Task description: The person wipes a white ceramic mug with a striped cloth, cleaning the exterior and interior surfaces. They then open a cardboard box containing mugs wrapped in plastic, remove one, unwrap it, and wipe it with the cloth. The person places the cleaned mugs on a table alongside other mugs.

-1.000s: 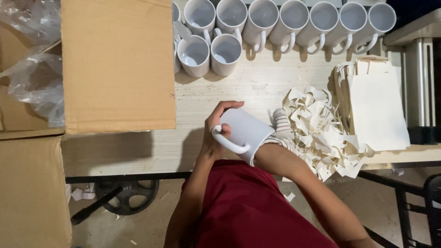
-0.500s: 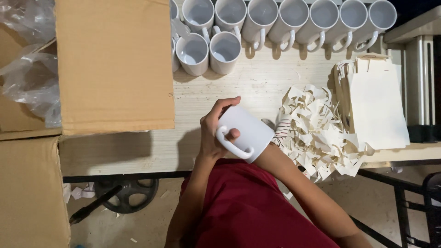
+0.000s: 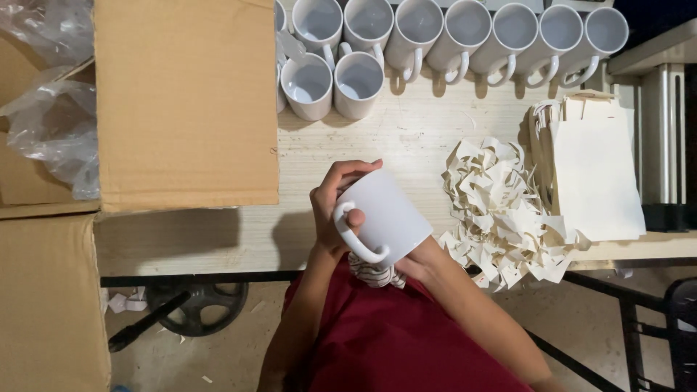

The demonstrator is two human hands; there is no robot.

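Note:
I hold a plain white mug [image 3: 386, 214] over the near edge of the wooden table [image 3: 406, 138], tilted with its base toward the camera. My left hand [image 3: 332, 199] wraps the mug's side, fingers by the handle [image 3: 353, 239]. My right hand [image 3: 425, 261] is under the mug and mostly hidden by it; a striped cloth [image 3: 374, 272] shows beneath it. More white mugs [image 3: 450, 36] stand in rows at the table's far edge.
A large cardboard box flap [image 3: 185, 101] covers the left of the table, with crumpled clear plastic [image 3: 51, 131] beside it. A heap of cream paper pieces [image 3: 501, 210] and a stack of cream sheets [image 3: 595, 170] lie to the right. A metal rack [image 3: 668, 138] stands far right.
The mug has shifted slightly and turned in my hands, its handle moving a little lower. My left fingers have moved further over the mug's side.

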